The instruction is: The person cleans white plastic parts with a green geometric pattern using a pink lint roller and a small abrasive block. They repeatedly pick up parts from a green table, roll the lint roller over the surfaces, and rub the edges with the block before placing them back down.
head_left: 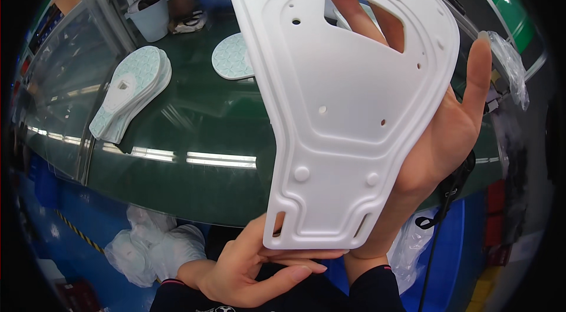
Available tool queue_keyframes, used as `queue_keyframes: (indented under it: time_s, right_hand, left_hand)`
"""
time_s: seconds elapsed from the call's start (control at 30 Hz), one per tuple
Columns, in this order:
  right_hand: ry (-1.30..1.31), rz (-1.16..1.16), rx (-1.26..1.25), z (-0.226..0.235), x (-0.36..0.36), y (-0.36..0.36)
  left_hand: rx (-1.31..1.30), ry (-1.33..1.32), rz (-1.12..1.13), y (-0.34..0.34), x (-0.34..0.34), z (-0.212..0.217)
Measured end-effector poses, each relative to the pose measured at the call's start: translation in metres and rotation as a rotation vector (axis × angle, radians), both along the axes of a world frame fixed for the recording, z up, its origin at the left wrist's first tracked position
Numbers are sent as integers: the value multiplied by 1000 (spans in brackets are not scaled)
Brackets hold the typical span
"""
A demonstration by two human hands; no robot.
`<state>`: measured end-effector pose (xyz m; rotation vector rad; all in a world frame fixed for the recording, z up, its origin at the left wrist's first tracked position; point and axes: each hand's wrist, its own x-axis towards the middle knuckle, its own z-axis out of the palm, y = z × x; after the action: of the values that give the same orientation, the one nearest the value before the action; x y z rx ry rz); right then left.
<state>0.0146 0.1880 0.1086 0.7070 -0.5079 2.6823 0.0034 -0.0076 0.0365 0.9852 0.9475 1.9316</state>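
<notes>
Holding a white moulded plastic plate with a cut-out window point(348, 99) up before the green conveyor belt point(194, 129).
Right hand point(439, 135) grips it from behind, left hand point(259, 265) pinches its bottom edge; pale patterned insoles point(132, 91) wait stacked near the belt's left edge.

white moulded plastic panel point(342, 105), upright, held aloft

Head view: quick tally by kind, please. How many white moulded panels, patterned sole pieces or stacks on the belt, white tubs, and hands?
White moulded panel: 1
Patterned sole groups on the belt: 2, a stack and a round-ended piece
White tub: 1
Hands: 2, left hand and right hand
Total: 6
</notes>
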Motion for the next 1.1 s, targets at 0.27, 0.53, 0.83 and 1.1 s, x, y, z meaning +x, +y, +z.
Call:
queue_keyframes:
  time_s: [0.27,0.53,0.83,1.1]
  right_hand:
    - [-404,-324,62,-41,2,-9]
    - [-689,-322,-58,-113,23,-31]
    - [-562,-233,151,-144,35,-34]
    - [-436,-990,684,-121,51,-27]
  left_hand:
    - [-186,1306,782,-3,-24,7]
    - [-66,981,923,5,-69,1]
    - [19,910,688,5,-66,-11]
    - [-44,1073,667,-3,-61,-1]
